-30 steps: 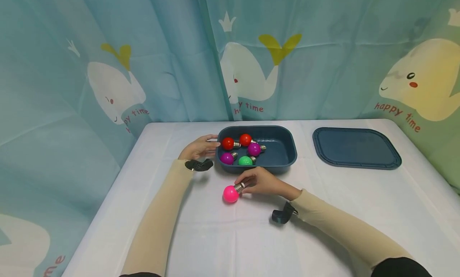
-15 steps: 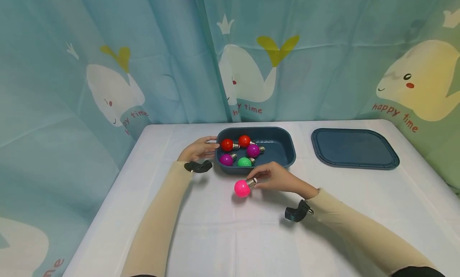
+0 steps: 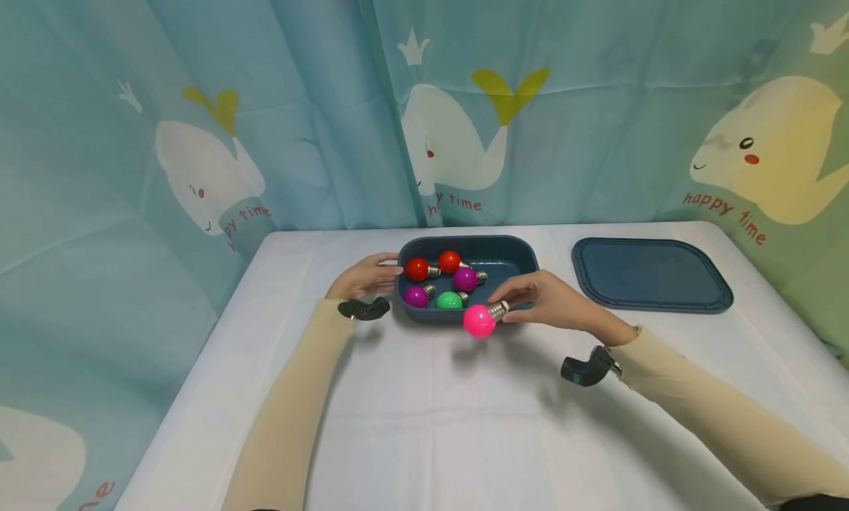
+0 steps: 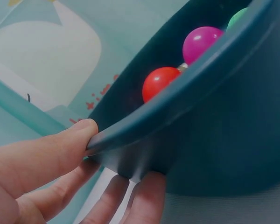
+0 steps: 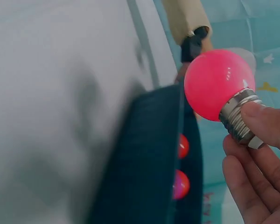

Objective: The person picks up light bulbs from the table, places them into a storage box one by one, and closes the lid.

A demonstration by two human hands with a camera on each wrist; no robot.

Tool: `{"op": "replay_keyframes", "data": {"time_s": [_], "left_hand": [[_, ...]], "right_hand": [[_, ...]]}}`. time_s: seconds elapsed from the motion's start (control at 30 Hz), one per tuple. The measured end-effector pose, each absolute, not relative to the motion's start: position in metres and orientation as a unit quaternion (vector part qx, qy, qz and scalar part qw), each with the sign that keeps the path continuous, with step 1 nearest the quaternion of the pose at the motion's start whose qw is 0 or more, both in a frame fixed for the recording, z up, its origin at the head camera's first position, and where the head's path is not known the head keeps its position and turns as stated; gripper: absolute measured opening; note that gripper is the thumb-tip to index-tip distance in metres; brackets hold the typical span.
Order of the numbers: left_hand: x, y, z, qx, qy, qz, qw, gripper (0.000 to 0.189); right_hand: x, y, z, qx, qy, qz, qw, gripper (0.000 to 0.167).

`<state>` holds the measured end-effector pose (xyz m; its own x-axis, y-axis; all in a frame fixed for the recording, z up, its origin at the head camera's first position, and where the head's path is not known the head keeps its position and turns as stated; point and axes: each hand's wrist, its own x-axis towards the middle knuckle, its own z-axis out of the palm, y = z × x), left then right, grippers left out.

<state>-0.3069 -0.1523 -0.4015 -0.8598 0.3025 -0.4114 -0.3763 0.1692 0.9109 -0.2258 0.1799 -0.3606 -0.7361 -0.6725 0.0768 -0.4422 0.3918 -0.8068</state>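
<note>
My right hand pinches a pink light bulb by its silver screw base, the round end pointing left. The bulb is raised off the table and overlaps the front wall of a dark blue plastic container in the head view. At the container's left end, my left hand holds the rim, its thumb on the edge and the other fingers against the outer wall. Inside lie two red bulbs, two purple bulbs and a green bulb, mostly toward the left.
A flat dark blue lid lies on the white tablecloth to the right of the container. Behind the table hangs a blue-green curtain with whale prints. Each wrist wears a small black camera.
My right hand has lifted the pink bulb from near the tablecloth and carried it right and away from me, up to the container's front wall. The left hand stays at the container's rim.
</note>
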Motion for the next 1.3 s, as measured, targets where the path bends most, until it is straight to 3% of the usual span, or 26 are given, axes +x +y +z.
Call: {"op": "replay_keyframes", "data": {"time_s": [0.3,0.57,1.3], "left_hand": [[-0.307,-0.153,-0.401,-0.031,0.717,0.643,0.268,0.058],[-0.307,-0.154,-0.402,-0.034,0.722,0.638,0.268,0.059],[-0.308,-0.152,-0.401,-0.046,0.723,0.635,0.268,0.056]], "right_hand": [[-0.247,0.2,-0.33,-0.324,0.849,-0.398,0.123,0.03],[-0.278,0.215,-0.316,-0.291,0.86,-0.386,0.16,0.032],[-0.333,0.196,-0.345,-0.329,0.849,-0.349,0.223,0.028]]}}
